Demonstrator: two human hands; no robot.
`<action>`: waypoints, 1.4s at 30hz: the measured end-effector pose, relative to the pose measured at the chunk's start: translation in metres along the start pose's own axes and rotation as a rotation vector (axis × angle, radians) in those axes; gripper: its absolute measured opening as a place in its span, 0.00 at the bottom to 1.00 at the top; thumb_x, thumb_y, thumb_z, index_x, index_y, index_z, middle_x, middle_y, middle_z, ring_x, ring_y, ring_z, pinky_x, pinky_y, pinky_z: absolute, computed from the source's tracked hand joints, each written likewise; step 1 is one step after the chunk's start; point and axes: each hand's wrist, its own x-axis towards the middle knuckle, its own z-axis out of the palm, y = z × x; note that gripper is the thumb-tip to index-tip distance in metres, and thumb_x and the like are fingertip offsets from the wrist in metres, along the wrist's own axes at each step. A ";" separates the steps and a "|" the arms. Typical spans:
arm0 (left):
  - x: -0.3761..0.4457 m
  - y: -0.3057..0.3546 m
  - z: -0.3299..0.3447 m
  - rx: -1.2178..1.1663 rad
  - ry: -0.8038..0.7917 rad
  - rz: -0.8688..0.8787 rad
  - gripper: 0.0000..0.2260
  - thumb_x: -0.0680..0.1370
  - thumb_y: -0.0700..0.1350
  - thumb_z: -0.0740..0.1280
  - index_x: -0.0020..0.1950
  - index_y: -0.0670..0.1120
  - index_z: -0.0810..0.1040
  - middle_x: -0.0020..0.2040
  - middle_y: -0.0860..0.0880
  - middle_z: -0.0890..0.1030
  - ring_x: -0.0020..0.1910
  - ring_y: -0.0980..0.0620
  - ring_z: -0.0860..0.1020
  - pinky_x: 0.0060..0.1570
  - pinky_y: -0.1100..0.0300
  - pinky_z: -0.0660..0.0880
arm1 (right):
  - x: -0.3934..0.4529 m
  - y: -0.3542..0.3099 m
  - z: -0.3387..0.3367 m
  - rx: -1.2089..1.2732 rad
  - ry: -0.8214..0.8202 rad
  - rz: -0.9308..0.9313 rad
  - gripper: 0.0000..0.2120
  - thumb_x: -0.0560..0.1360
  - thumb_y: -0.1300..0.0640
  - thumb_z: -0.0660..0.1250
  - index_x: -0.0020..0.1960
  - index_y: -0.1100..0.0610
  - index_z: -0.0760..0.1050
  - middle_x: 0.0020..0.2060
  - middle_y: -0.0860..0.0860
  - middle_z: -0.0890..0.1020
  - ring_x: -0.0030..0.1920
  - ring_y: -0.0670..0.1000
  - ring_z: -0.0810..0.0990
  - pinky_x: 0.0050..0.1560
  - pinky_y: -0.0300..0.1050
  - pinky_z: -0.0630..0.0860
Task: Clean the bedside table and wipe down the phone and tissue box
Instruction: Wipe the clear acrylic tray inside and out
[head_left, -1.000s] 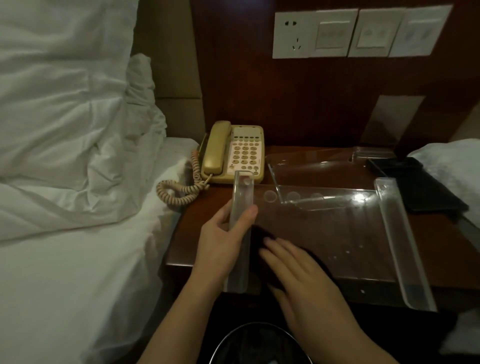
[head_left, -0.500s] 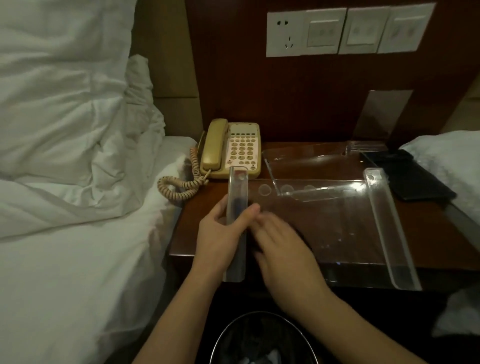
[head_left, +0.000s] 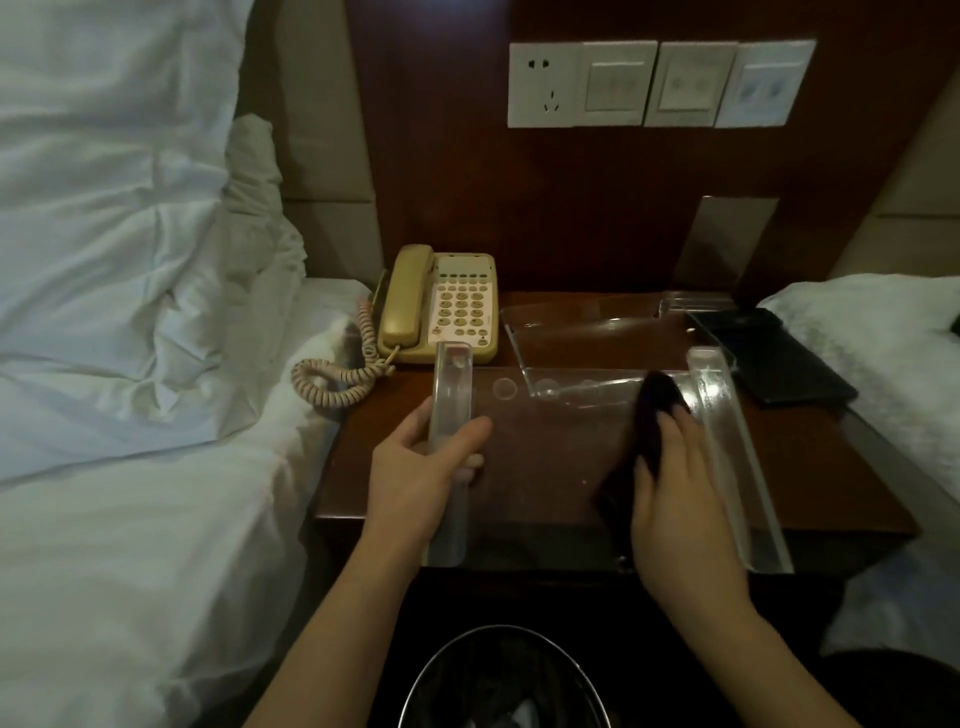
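Both forearms reach forward from the bottom of the view over the wooden table (head_left: 831, 467). The left hand (head_left: 415, 478) grips the left wall of a clear acrylic tray (head_left: 545, 457), thumb curled over the wall's top and fingers wrapped around its outer side. The right hand (head_left: 675, 499) lies flat, straight fingers pressing a dark cloth (head_left: 652, 415) onto the tray's floor near its right wall. The tray's walls run away from the person. The phone (head_left: 441, 306) sits at the table's back-left corner, handset pointing toward the wall.
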 end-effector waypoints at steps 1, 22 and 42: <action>0.000 0.000 -0.001 0.010 -0.010 0.003 0.34 0.68 0.51 0.80 0.72 0.46 0.75 0.47 0.47 0.88 0.43 0.49 0.87 0.42 0.62 0.82 | -0.010 0.005 -0.001 0.004 0.003 0.042 0.26 0.81 0.53 0.55 0.79 0.55 0.57 0.79 0.52 0.59 0.79 0.53 0.56 0.76 0.59 0.61; -0.006 0.001 0.003 0.011 0.051 0.040 0.30 0.71 0.50 0.78 0.72 0.48 0.76 0.52 0.49 0.86 0.44 0.55 0.85 0.38 0.67 0.79 | -0.059 -0.056 0.026 -0.148 -0.124 -0.320 0.36 0.64 0.51 0.78 0.70 0.58 0.73 0.69 0.56 0.75 0.70 0.57 0.72 0.72 0.52 0.61; -0.003 -0.003 0.005 0.039 -0.078 0.084 0.21 0.74 0.48 0.74 0.67 0.47 0.81 0.47 0.53 0.88 0.45 0.59 0.85 0.39 0.70 0.78 | 0.026 -0.082 0.032 0.045 -0.110 -0.414 0.27 0.81 0.52 0.61 0.78 0.54 0.60 0.78 0.51 0.62 0.79 0.51 0.55 0.76 0.45 0.43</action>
